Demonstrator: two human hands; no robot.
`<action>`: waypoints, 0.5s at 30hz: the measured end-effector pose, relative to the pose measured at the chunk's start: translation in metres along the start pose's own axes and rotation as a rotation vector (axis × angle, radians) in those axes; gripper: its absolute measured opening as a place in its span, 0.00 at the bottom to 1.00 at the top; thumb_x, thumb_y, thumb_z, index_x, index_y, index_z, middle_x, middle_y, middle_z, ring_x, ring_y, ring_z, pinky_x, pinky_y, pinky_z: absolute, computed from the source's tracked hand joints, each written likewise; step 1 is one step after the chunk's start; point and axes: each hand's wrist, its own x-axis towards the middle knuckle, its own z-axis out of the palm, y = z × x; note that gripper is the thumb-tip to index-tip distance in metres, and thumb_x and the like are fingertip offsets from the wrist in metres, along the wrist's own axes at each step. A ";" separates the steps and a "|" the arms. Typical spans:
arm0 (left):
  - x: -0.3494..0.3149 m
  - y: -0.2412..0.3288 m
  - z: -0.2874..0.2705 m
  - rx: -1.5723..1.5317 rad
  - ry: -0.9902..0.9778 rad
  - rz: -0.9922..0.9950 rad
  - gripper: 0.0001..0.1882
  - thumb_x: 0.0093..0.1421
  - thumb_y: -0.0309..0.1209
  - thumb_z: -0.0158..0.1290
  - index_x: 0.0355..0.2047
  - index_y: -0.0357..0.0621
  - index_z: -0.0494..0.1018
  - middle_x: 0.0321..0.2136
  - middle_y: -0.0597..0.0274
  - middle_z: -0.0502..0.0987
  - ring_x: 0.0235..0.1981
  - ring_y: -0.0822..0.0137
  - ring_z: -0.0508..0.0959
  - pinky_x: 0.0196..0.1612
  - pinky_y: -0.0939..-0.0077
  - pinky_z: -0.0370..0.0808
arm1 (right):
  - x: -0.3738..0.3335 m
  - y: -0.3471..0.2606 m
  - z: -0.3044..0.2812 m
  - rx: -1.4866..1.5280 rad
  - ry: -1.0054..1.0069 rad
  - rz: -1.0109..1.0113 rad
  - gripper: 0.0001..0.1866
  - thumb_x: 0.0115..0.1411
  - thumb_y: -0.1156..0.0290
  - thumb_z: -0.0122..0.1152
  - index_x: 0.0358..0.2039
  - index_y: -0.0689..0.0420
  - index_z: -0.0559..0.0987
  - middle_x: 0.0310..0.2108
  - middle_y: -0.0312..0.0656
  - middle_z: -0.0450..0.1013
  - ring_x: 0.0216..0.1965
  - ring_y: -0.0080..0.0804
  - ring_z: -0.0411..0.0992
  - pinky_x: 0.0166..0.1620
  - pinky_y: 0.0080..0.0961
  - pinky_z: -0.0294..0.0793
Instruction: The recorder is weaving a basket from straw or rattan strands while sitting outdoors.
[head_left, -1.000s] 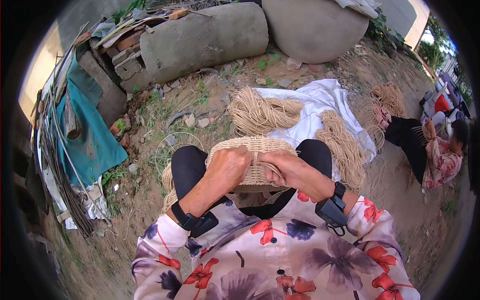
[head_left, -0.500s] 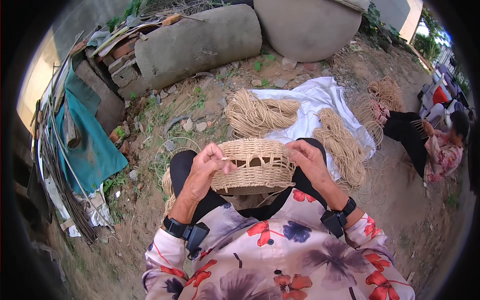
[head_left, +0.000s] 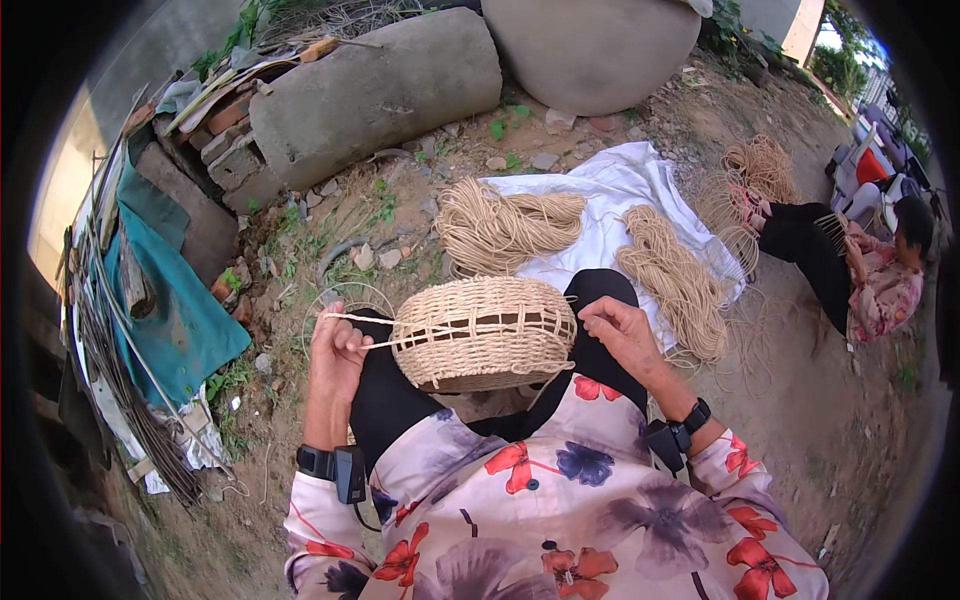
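Note:
A round basket (head_left: 482,357) of pale woven cord rests between my knees. Around its side, an open gap crossed by upright cords divides the upper band from the lower one. My left hand (head_left: 338,352) is closed on two strands of cord (head_left: 374,344), drawn out straight from the basket's left side. Just off the basket's right side is my right hand (head_left: 614,328), thumb and fingers pinched together. Whether a strand lies in that pinch is too small to make out.
Bundles of tan cord (head_left: 508,225) lie on and beside a white sheet (head_left: 612,165) ahead. To the right, another person (head_left: 882,290) sits by more cord (head_left: 760,168). A concrete cylinder (head_left: 380,98) and teal cloth (head_left: 170,285) stand at the far left.
My left hand has moved left, away from the basket, drawing the two strands out straight. The basket has shifted slightly left; my right hand now sits a little apart from its side.

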 end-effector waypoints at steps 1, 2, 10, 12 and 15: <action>0.000 0.000 -0.003 -0.164 -0.231 -0.177 0.08 0.67 0.36 0.48 0.37 0.46 0.70 0.13 0.77 0.54 0.13 0.80 0.57 0.19 0.84 0.60 | 0.000 0.004 0.006 0.015 -0.012 -0.063 0.07 0.62 0.76 0.55 0.39 0.62 0.78 0.29 0.34 0.74 0.31 0.16 0.70 0.37 0.18 0.72; 0.001 0.002 -0.005 -0.328 -0.460 -0.357 0.12 0.69 0.41 0.46 0.37 0.46 0.69 0.13 0.76 0.53 0.13 0.80 0.58 0.19 0.82 0.61 | 0.000 0.006 0.011 0.031 -0.023 -0.126 0.07 0.61 0.77 0.55 0.39 0.63 0.78 0.29 0.34 0.74 0.32 0.17 0.70 0.38 0.19 0.72; 0.019 0.089 -0.059 1.340 -0.398 0.071 0.13 0.57 0.33 0.59 0.40 0.42 0.73 0.32 0.58 0.76 0.34 0.60 0.77 0.36 0.67 0.72 | -0.003 0.013 0.011 0.123 -0.032 0.055 0.07 0.62 0.76 0.55 0.39 0.61 0.79 0.28 0.33 0.75 0.29 0.16 0.71 0.34 0.17 0.72; -0.004 0.082 -0.048 1.051 -0.340 0.187 0.15 0.52 0.30 0.62 0.40 0.43 0.76 0.36 0.56 0.75 0.37 0.61 0.75 0.41 0.65 0.71 | 0.001 0.014 0.016 0.147 0.004 0.040 0.08 0.62 0.76 0.54 0.39 0.60 0.79 0.27 0.32 0.75 0.27 0.16 0.70 0.31 0.15 0.71; -0.032 0.055 0.006 1.261 -0.456 0.763 0.10 0.48 0.27 0.62 0.33 0.46 0.78 0.28 0.61 0.74 0.33 0.62 0.74 0.40 0.67 0.68 | 0.000 0.014 0.018 0.127 0.018 0.065 0.08 0.62 0.75 0.54 0.39 0.61 0.79 0.27 0.31 0.74 0.27 0.15 0.69 0.30 0.15 0.70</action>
